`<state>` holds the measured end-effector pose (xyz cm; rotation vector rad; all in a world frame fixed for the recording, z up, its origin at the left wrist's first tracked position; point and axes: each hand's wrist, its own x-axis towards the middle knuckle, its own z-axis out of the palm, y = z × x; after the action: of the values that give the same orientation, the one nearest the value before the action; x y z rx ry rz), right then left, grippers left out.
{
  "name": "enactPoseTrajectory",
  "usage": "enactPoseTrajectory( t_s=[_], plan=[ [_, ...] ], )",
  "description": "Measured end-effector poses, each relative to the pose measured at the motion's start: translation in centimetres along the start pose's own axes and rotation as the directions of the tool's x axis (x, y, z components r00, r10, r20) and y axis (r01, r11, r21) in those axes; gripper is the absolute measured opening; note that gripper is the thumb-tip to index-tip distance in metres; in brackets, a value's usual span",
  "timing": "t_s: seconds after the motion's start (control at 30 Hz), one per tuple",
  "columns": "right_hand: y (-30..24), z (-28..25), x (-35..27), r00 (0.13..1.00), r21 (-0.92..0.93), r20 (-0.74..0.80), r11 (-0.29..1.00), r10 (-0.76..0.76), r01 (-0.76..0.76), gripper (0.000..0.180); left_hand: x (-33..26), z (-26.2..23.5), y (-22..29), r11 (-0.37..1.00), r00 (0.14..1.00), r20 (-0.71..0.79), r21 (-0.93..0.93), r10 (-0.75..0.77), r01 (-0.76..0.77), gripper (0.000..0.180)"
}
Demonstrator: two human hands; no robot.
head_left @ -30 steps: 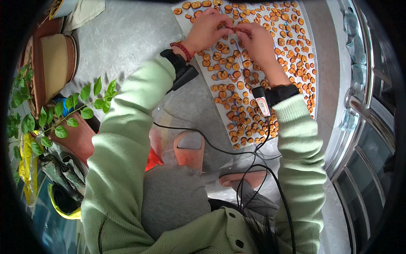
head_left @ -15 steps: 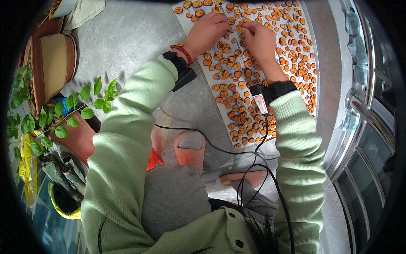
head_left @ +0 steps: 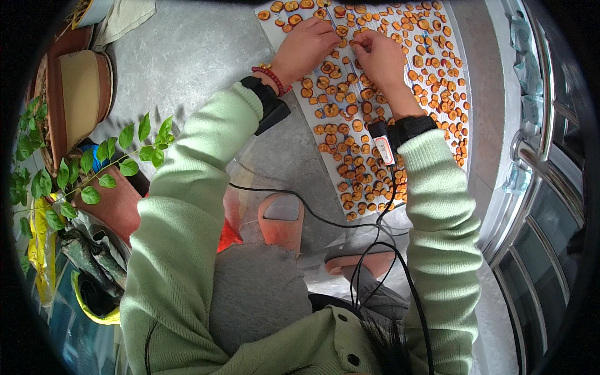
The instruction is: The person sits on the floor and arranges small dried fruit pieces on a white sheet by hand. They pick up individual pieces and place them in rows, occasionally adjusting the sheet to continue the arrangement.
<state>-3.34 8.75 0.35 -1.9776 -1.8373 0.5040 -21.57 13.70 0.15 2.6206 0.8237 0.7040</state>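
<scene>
Floor (head_left: 194, 44): gray, runs L of the sheet & under person's slippers (head_left: 281, 225).
Sheet (head_left: 275, 36): white, upper R of view, lying approx. flat, most of it covered w/ slices.
Left hand (head_left: 307, 47): over sheet's upper L part, back up; fingers bent, tips down among slices, can't tell if they hold anything.
Right hand (head_left: 382, 61): just beside the L, not touching it; thumb & index drawn tog. at a slice, can't tell if it's gripped.
Wrist box (head_left: 381, 140): black w/ pale label, R wrist, above slices.
Slices (head_left: 330, 110): round, orange w/ dark red rims, all over sheet, some touching.
Slice work: prob. handling single pcs., arranging or picking, unclear which.
Next touch: prob. calls for light pinch on one pc., box kept clear of rest.
</scene>
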Motion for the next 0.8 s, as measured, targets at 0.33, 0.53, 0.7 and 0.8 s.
enactPoseTrajectory(
  t_s=[0.33,0.53,0.7,0.8],
  plan=[
    [-0.2,-0.6,-0.3,0.989,-0.074,-0.083,0.99,-0.126,0.12,0.013,-0.3,0.2,-0.1,0.993,0.994,-0.047,-0.06,-0.1,0.097,0.012],
    [0.0,-0.4,-0.9,0.974,-0.077,-0.1,0.977,-0.205,0.198,0.02,-0.3,0.2,-0.1,0.995,0.995,-0.044,-0.061,-0.087,0.084,0.011],
    [0.4,-0.3,-1.3,0.98,0.015,-0.109,0.985,-0.168,0.17,0.026,-0.2,0.2,-0.1,0.994,0.996,-0.042,-0.073,-0.083,0.08,0.011],
    [0.5,-0.3,-1.3,0.981,0.01,-0.096,0.986,-0.166,0.168,0.027,-0.3,0.3,-0.1,0.994,0.996,-0.047,-0.076,-0.078,0.075,0.011]
  ],
)
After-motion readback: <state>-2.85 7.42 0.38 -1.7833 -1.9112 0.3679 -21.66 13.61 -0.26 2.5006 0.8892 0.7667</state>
